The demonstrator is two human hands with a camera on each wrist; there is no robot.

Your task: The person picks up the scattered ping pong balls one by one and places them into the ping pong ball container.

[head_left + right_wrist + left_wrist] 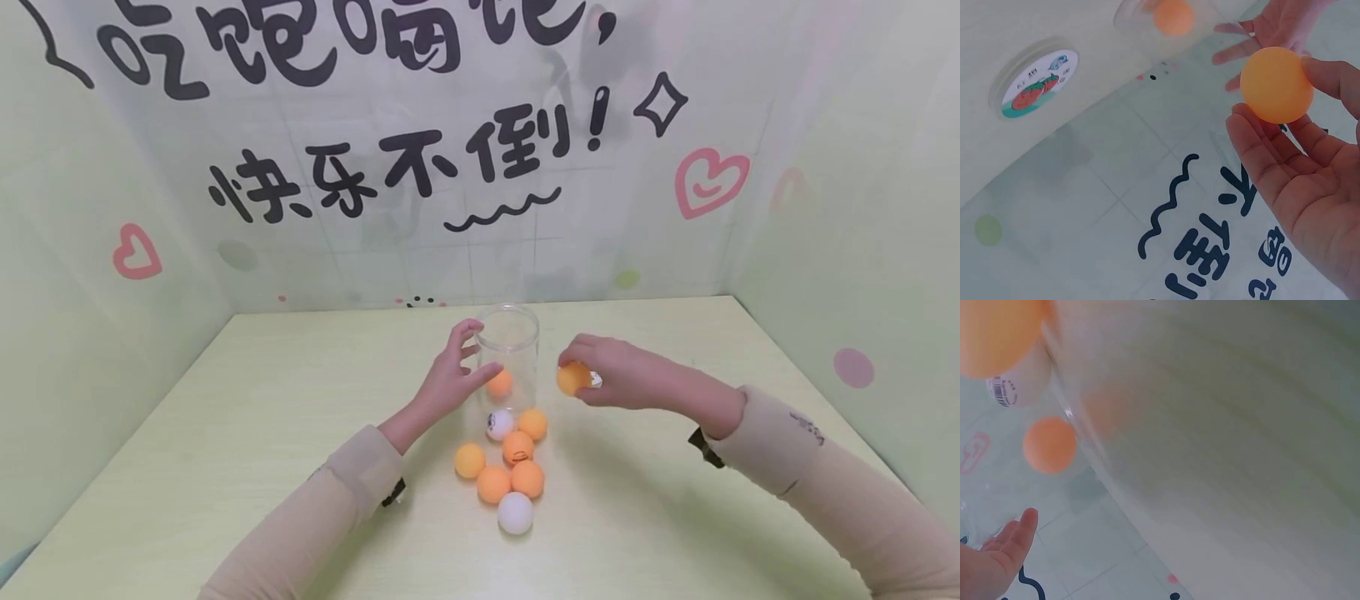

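A clear plastic jar [510, 337] stands upright at the middle of the table with one orange ball [498, 384] inside. My left hand [483, 348] is at the jar's left side with its fingers spread; the thumb overlaps the jar wall. To the right of the jar, my right hand [583, 371] pinches an orange ball [573, 379] in its fingertips at about rim height. A small white thing with dark print [596, 380] shows right beside that ball. The right wrist view shows the held ball [1275, 84] against the fingers, with the jar [1141, 15] beyond.
Several loose balls lie in a cluster in front of the jar, mostly orange [493, 483], plus a printed white one [499, 425] and a plain white one [515, 513]. Decorated walls [480, 167] close the table on three sides. A round labelled disc [1038, 84] appears in the right wrist view.
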